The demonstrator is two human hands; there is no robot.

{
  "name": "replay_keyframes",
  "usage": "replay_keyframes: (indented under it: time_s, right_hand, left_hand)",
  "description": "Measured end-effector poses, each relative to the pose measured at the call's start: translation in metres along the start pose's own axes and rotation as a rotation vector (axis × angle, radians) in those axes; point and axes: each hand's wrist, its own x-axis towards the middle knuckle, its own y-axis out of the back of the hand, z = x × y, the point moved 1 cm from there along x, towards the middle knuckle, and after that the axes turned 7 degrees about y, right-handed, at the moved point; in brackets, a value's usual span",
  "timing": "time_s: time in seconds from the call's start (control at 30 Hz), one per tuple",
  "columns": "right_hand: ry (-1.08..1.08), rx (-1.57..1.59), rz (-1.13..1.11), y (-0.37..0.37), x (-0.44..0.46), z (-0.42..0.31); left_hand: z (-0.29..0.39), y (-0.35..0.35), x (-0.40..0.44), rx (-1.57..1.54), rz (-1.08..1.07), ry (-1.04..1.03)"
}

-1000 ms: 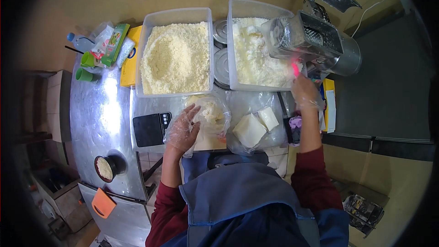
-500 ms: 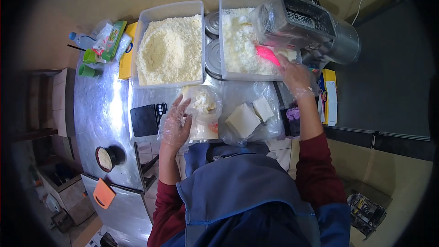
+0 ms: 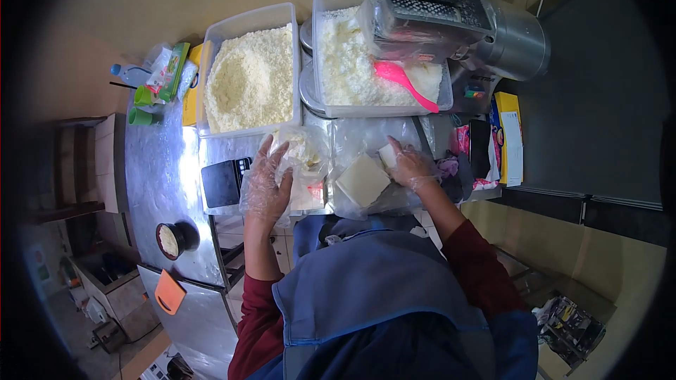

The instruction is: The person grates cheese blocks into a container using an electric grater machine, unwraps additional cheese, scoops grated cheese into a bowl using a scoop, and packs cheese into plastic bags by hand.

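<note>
My left hand [image 3: 269,181], in a clear plastic glove, has its fingers spread beside a clear bag [image 3: 303,148] of crumbly white cheese. Its fingertips lie at the bag's left edge. My right hand [image 3: 412,167], also gloved, is closed around the smaller white cheese block [image 3: 387,155], whose right part it hides. Left of that block, a larger cheese block [image 3: 362,181] lies on a plastic sheet. Resting in the right tub [image 3: 380,110] of grated cheese is a pink spoon [image 3: 407,84], its handle leaning over the front rim.
A metal grater machine [image 3: 436,17] overhangs the right tub. The left tub [image 3: 246,131] holds more grated cheese. A black scale [image 3: 224,183] lies left of my left hand. Farther left are a small dark bowl [image 3: 169,241], an orange board [image 3: 170,293] and green cups [image 3: 142,116].
My right hand has let go of the pink spoon, leaving it in the tub, and moved down to the smaller cheese block. My left hand stays by the bag. The view has shifted slightly.
</note>
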Motion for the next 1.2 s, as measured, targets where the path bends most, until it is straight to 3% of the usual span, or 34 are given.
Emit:
replay_keyframes:
  time_s: [0.13,0.2,0.23,0.3,0.37,0.43,0.5,0.57,0.63,0.83,1.0,1.07,1.17,1.2]
  right_hand:
    - [0.008,0.087,-0.019,0.000,0.005,0.013]
    - [0.034,0.444,-0.063,0.000,0.012,0.039]
    - [0.045,0.440,-0.059,0.005,0.008,0.046]
    - [0.183,0.517,-0.073,0.020,-0.006,0.054]
    - [0.379,0.585,-0.127,0.083,-0.037,0.031]
    - [0.510,0.586,-0.058,0.158,-0.067,0.001]
    - [0.728,0.578,0.247,0.204,-0.071,0.003]
    - [0.870,0.752,0.355,0.278,-0.080,-0.026]
    - [0.954,0.660,0.511,0.320,-0.058,-0.028]
    - [0.658,0.272,0.157,0.362,0.017,-0.019]
    - [0.666,0.201,0.272,0.352,0.012,-0.016]
    - [0.712,-0.094,0.445,0.351,0.008,-0.020]
    - [0.860,-0.209,0.420,0.334,0.024,-0.014]
    - [0.747,-0.110,0.320,0.332,0.020,-0.016]
  left_hand:
    - [0.007,-0.001,-0.006,0.067,0.022,0.023]
    - [0.011,0.003,-0.010,0.065,0.035,0.034]
    - [0.012,0.005,-0.012,0.058,0.048,0.046]
    - [-0.003,0.008,-0.016,0.080,0.127,0.046]
    - [-0.012,0.014,-0.016,0.095,0.207,0.039]
    - [-0.015,0.022,-0.015,0.078,0.306,0.104]
    - [-0.012,0.025,-0.014,0.030,0.342,0.098]
    - [-0.001,0.029,-0.013,0.001,0.384,0.132]
    - [0.008,0.028,-0.014,-0.042,0.398,0.126]
    - [0.005,0.025,-0.030,-0.054,0.412,0.096]
    - [-0.005,0.025,-0.043,-0.061,0.421,0.162]
    - [-0.005,0.023,-0.043,-0.075,0.430,0.174]
    - [-0.005,0.021,-0.041,-0.018,0.440,0.120]
    - [-0.006,0.019,-0.040,-0.067,0.439,0.135]
